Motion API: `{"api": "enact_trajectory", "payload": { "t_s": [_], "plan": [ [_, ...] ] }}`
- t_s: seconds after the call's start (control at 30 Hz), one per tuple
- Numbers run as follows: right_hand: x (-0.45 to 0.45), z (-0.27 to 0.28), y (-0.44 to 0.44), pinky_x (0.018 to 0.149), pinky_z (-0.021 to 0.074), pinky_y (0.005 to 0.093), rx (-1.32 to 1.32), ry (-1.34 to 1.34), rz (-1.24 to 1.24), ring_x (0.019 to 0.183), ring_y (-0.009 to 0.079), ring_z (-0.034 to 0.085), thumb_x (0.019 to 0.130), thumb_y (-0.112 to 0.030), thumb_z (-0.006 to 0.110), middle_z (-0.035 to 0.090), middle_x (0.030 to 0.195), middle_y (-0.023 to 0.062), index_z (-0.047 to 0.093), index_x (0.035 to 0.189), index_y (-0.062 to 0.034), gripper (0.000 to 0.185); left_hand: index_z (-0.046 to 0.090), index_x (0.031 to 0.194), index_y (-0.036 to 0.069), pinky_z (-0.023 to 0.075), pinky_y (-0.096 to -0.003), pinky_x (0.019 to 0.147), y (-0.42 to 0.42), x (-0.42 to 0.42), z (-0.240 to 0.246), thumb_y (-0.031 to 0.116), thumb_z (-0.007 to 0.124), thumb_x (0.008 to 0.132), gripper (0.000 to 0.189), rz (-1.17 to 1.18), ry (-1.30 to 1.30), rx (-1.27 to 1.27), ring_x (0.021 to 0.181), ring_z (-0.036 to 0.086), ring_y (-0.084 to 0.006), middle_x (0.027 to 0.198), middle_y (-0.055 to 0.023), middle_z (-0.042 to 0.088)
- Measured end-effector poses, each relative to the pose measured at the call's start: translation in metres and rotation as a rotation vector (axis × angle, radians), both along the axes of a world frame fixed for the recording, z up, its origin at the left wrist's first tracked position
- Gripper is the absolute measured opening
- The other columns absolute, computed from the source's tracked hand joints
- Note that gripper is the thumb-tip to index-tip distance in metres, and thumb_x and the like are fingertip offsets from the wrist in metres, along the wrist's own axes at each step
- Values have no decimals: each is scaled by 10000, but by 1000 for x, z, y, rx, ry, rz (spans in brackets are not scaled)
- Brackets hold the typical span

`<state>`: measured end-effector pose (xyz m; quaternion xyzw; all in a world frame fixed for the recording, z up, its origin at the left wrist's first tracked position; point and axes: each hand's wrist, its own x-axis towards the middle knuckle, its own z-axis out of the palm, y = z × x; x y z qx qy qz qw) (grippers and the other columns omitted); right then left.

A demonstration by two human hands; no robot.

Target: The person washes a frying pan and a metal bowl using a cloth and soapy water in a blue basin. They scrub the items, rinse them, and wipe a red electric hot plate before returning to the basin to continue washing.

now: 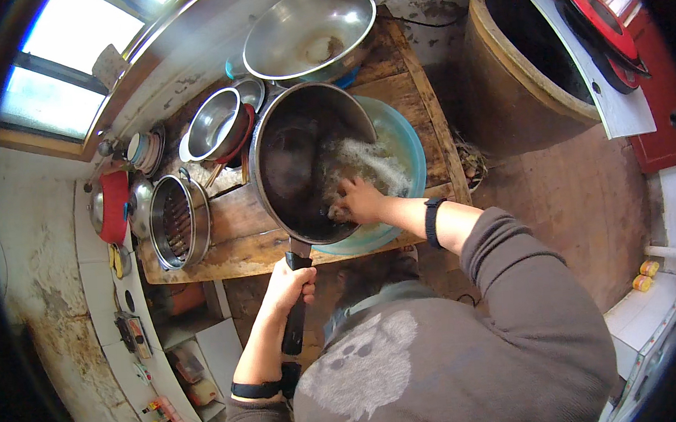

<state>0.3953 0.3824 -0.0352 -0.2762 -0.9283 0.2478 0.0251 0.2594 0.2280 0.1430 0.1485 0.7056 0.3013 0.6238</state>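
My left hand (292,288) is closed around the black handle of a deep, dark pan (289,156), which tilts over a light-blue plastic basin (417,149). Foamy water shows in the basin, beside and under the pan's rim. My right hand (361,201) reaches over the basin to the pan's right side, with a wet, crumpled scrubber or cloth (339,212) under its fingers. The fingertips press it near the pan's inner wall. The basin's left part is hidden behind the pan.
A large steel wok (288,36) stands behind the pan on the wooden table (235,222). Left are a small steel pot (213,126), a steamer pot (158,220) and stacked bowls (140,150). A big earthenware vat (492,88) stands right of the table.
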Motion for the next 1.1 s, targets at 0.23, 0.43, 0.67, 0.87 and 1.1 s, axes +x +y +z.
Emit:
{"api": "enact_trajectory", "payload": {
  "t_s": [0.23, 0.43, 0.67, 0.87, 1.1],
  "plan": [
    [-43, -58, 65, 761, 462, 466, -70, 422, -855, 945, 403, 501, 877, -237, 432, 486, 1057, 231, 542, 1069, -50, 290, 398, 814, 77, 367, -245, 402, -4, 14, 8, 26, 539, 745, 165, -71, 35, 4, 463, 427, -89, 590, -4, 429],
    [-96, -29, 122, 810, 401, 429, -426, 1241, -1073, 886, 323, 512, 841, -204, 465, 544, 943, 163, 522, 981, -57, 211, 419, 899, 82, 349, -229, 391, -2, 20, 10, 6, 544, 716, 234, -60, 15, 0, 449, 397, -77, 604, 0, 406],
    [-94, 68, 68, 965, 330, 431, -160, 1036, -281, 1126, 397, 402, 826, -161, 521, 444, 1200, 241, 522, 1115, -24, 320, 397, 865, 91, 342, -236, 382, 4, 19, 10, 7, 546, 702, 237, -39, 22, 26, 434, 385, -79, 593, 0, 400],
    [-37, 62, 8, 1052, 216, 424, -608, 532, 221, 1257, 389, 276, 849, -235, 476, 263, 1378, 220, 523, 1176, -72, 368, 363, 854, 86, 343, -253, 376, 8, 12, 14, 8, 523, 718, 224, -60, 58, 93, 431, 389, -88, 596, -4, 398],
    [25, 12, 32, 1047, 208, 500, 16, 9, 186, 1301, 375, 201, 780, -435, 550, 188, 1437, 86, 559, 1161, -242, 427, 413, 923, 83, 348, -244, 376, -5, 7, 18, 8, 543, 700, 269, -69, 71, 46, 418, 386, -85, 597, -5, 405]
  ]
}}
